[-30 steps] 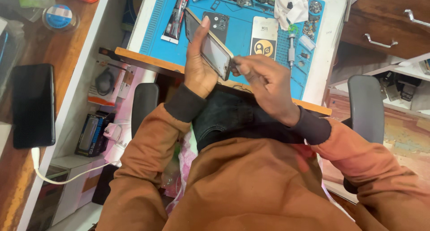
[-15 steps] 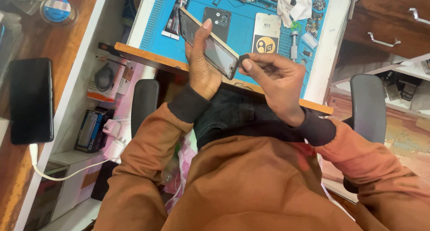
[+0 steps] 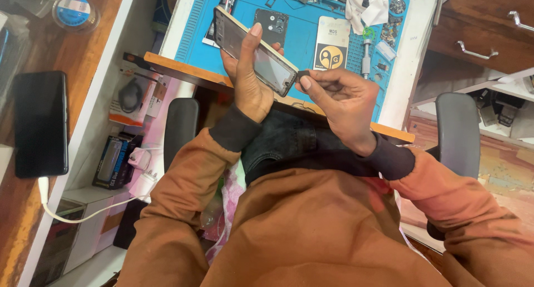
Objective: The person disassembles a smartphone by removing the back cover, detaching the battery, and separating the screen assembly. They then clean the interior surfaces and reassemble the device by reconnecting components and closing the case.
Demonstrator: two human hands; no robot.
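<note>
My left hand point(image 3: 248, 75) grips a slim phone body point(image 3: 272, 67), held tilted over the near edge of a blue work mat point(image 3: 300, 25). My right hand point(image 3: 342, 98) pinches a small dark part point(image 3: 303, 75) between thumb and forefinger, right at the phone's lower corner. Both arms wear rust-brown sleeves with dark cuffs.
On the mat lie a black phone back cover point(image 3: 271, 25), a white card with a yellow round mark point(image 3: 332, 45), a screwdriver point(image 3: 365, 56), a white cloth point(image 3: 364, 6) and small parts. A black phone point(image 3: 40, 123) on a white cable rests on the wooden desk at left. Chair armrests point(image 3: 459, 131) flank me.
Both hands with the phone have drifted slightly left and down in view. The right fingers stay at the phone's lower corner with the small dark part.
</note>
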